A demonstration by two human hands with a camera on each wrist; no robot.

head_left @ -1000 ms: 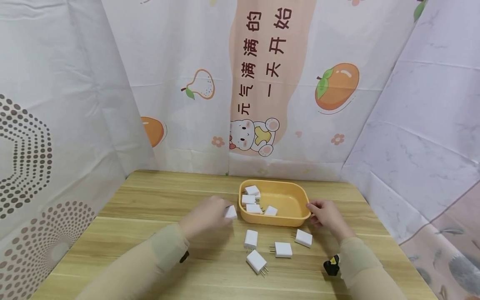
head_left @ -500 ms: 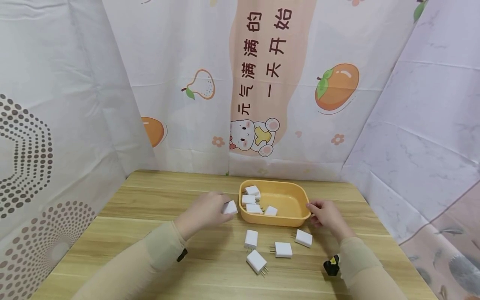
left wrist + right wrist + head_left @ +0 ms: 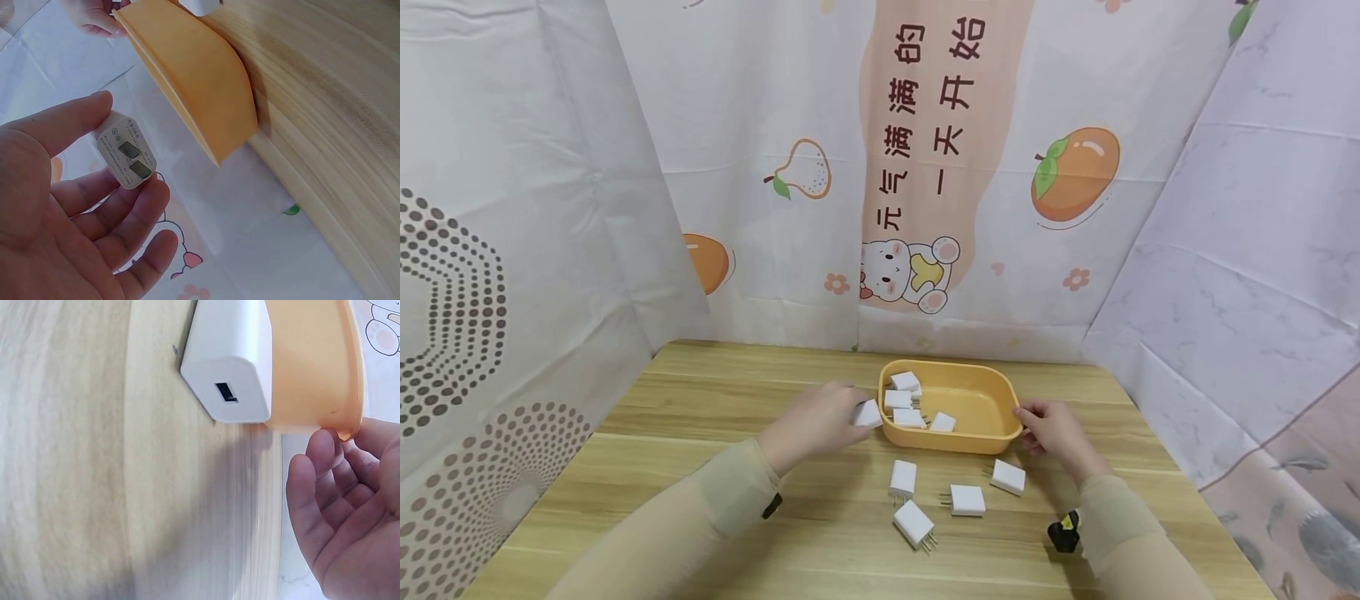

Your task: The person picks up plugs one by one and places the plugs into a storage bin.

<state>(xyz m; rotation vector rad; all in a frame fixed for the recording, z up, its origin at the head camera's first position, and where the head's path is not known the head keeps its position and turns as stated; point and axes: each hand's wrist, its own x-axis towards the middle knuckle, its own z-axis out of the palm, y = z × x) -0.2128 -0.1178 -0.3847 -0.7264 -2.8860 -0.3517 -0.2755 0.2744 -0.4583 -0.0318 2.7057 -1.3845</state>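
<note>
White charger: likely ports, left wrist only.

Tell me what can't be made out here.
Left wrist: fine print on the boxy white plastic charger in the left hand, too small.
Left wrist: most of a white object, cut off by the top edge.
Head: floor of the rounded yellow plastic tray, partly hidden by white chargers.

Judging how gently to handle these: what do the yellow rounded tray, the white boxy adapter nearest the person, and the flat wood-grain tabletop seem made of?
Yellow rounded tray: probably moulded plastic, satin; smooth, even wall.
White boxy adapter: likely hard plastic, satin, smooth faces; its prongs look metallic, greyish.
Flat wood-grain tabletop: satin, streaked; wood or laminate, unclear.
</note>
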